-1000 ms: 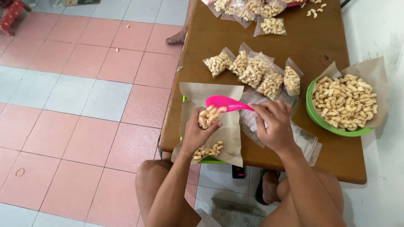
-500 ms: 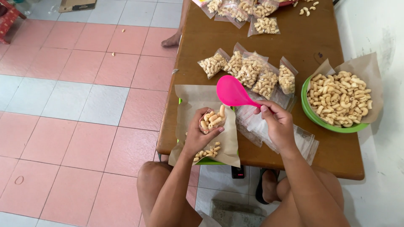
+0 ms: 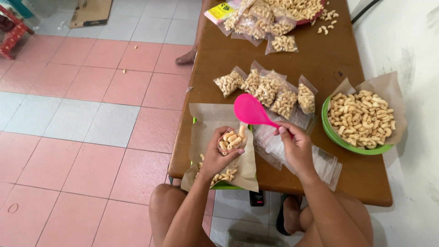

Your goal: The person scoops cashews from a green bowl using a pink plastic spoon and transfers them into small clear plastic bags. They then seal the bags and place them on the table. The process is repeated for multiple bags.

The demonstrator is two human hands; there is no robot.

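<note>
The left hand (image 3: 218, 155) gripped a small clear bag (image 3: 231, 139) of pale curled snacks, fingers closed round it above the paper-lined green tray (image 3: 206, 132); a second before it had sat lower over the paper, with the pink scoop (image 3: 252, 111) level beside it; the right hand (image 3: 297, 148), fingers closed on the handle, had since lifted the scoop clear and empty, which suggested one more scoopful had gone in; filled bags (image 3: 267, 89) lay further along the surface (image 3: 320, 59), near the green bowl (image 3: 361, 120).
</note>
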